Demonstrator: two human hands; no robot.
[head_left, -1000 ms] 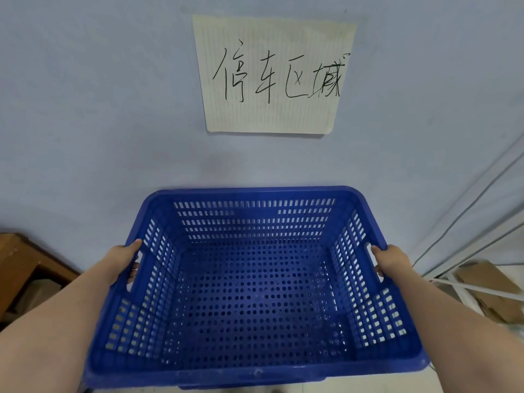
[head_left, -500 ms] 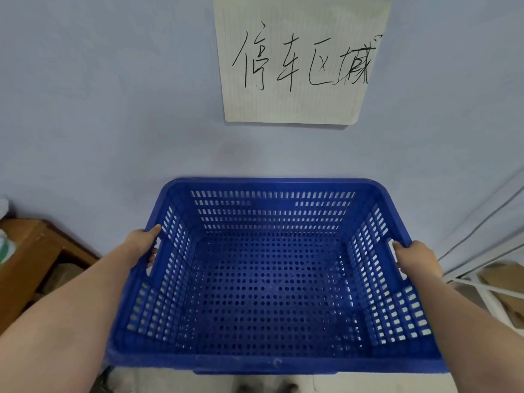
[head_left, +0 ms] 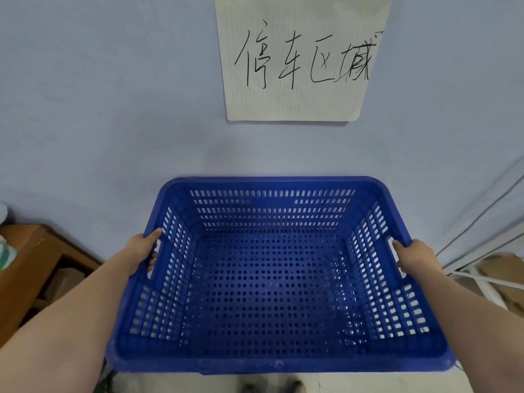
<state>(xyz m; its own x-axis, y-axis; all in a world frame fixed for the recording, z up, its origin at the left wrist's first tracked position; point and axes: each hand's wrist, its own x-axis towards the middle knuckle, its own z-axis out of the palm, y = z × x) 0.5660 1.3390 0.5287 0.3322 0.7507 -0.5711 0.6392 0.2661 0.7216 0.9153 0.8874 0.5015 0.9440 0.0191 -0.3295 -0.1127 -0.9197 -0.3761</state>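
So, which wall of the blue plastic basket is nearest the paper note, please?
The far long wall of the blue perforated plastic basket, below the handwritten paper note; left hand and right hand hold the short ones.

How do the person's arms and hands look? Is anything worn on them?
The left hand and the right hand wear no gloves; no ring, watch or bracelet shows. The forearms are bare, with no sleeve in view.

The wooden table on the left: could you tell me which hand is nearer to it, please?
Left. The left hand grips the blue basket at its left handle, toward the wooden table; the right hand grips the opposite handle, across the basket.
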